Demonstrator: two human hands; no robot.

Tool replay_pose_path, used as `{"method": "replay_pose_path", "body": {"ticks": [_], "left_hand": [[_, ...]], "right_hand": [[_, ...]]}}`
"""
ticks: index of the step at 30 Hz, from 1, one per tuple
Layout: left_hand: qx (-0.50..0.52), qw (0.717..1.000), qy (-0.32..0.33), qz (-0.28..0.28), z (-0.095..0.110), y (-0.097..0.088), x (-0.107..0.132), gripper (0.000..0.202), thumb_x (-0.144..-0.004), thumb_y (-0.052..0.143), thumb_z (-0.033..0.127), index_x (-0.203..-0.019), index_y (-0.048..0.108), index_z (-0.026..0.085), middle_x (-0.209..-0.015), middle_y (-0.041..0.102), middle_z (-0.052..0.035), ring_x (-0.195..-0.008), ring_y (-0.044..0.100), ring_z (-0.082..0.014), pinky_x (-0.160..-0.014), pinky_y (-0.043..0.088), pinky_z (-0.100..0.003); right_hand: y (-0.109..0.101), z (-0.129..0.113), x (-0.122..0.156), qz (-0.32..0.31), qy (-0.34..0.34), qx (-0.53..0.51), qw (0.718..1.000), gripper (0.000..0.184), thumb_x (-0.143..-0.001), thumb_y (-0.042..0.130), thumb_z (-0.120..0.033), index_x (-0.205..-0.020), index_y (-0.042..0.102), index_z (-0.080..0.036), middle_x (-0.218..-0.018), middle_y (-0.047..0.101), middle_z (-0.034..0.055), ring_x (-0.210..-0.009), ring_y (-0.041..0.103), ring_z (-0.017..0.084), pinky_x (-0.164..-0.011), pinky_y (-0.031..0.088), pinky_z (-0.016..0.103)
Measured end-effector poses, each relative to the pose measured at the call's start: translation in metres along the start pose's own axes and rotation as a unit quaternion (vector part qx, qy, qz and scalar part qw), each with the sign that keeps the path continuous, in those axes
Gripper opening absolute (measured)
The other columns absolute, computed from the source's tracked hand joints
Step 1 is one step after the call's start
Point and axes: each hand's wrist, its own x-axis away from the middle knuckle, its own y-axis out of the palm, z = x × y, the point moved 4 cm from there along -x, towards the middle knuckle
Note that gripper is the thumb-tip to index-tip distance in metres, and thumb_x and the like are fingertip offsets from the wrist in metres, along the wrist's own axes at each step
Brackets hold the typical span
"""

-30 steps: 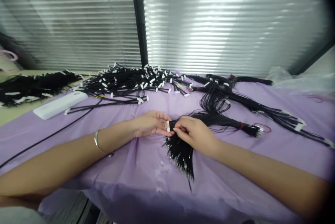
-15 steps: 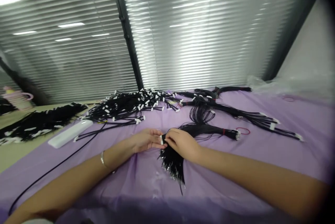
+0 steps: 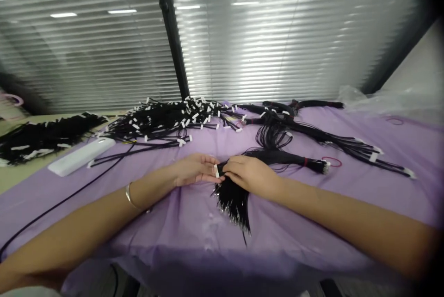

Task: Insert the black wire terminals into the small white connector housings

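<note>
My left hand (image 3: 196, 170) has its thumb and fingertips at a small white connector (image 3: 217, 170) on the end of black wires. Right beside it, my right hand (image 3: 255, 176) is closed on those wires, its fingers curled over them just behind the connector. Below both hands, a fan of loose black wires (image 3: 234, 202) with shiny metal tips spreads on the purple cloth (image 3: 166, 227). Past my right hand the wire bundle (image 3: 277, 157) runs on to the right, bound with a red tie, and ends in pale tips. My palms hide part of the wires.
A large heap of black cables (image 3: 152, 119) with white connectors lies behind the hands. More cables (image 3: 55, 133) are at the left, near a long white case (image 3: 81, 156). Cable bundles (image 3: 333, 142) stretch to the right. Window blinds (image 3: 243, 47) stand behind the table.
The view has tilted down and shifted slightly, so the table's front edge shows more. Both hands stay together at the white connector, with only small finger movements.
</note>
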Motion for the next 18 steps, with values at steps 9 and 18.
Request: {"method": "replay_pose_path", "body": {"ticks": [9,18], "left_hand": [[0.004,0.999,-0.004,-0.043,-0.001,0.0,-0.004,0.031,-0.061,0.071,0.001,-0.089,0.059,0.008,-0.072,0.064,-0.0029,-0.074,0.065,-0.0144,-0.085,0.049,-0.032],[-0.029,0.997,-0.021,-0.073,0.002,0.002,-0.007,0.029,-0.063,0.069,0.002,-0.089,0.057,0.008,-0.07,0.066,-0.0039,-0.074,0.067,-0.0171,-0.082,0.05,-0.033]], "right_hand": [[-0.009,-0.014,-0.001,0.028,-0.178,0.225,0.957,0.02,-0.089,0.044,-0.015,-0.088,0.064,-0.012,-0.079,0.062,0.0073,-0.073,0.049,0.018,-0.064,0.041,0.031],[-0.004,-0.006,-0.005,0.019,-0.229,0.191,0.954,0.025,-0.092,0.039,-0.016,-0.087,0.063,-0.012,-0.076,0.062,0.0067,-0.073,0.052,0.016,-0.066,0.043,0.03]]}}
